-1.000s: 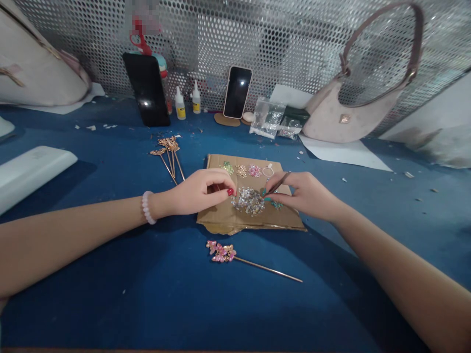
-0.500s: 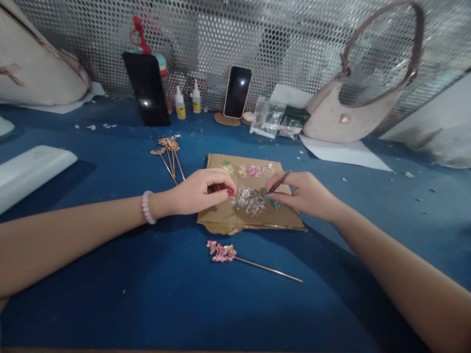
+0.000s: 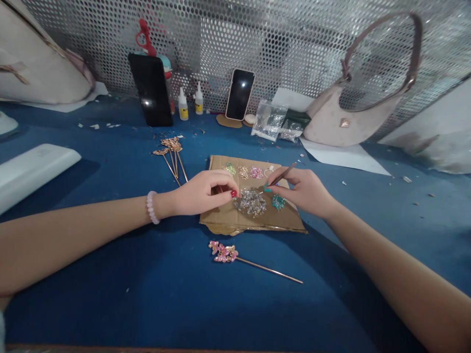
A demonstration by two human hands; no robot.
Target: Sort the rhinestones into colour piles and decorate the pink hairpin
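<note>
My right hand (image 3: 300, 191) grips a pair of dark tweezers (image 3: 282, 174), their tips at a heap of silvery rhinestones (image 3: 253, 203). At the heap's left side, my left hand (image 3: 206, 192) is closed in a pinch; whatever sits between thumb and finger is too small to make out. Under both hands lies a piece of cardboard (image 3: 221, 221). It also bears green stones (image 3: 230, 168), gold stones (image 3: 243, 171), pink stones (image 3: 256, 172) and teal stones (image 3: 278, 202), plus a white ring (image 3: 268, 171). Nearer me rests a hairpin with pink flowers (image 3: 224, 252).
Several bare gold hairpins (image 3: 172, 146) lie beyond my left hand. Along the back stand a black tablet-like device (image 3: 151, 90), glue bottles (image 3: 183, 105), a phone (image 3: 240, 94), plastic bags (image 3: 269, 121) and a handbag (image 3: 342, 117). A white case (image 3: 37, 169) is at left.
The tweezers have shifted slightly, their tips now at the silvery heap, and more of the teal stones shows. My left hand keeps its pinch. The whole view has shifted a little.
</note>
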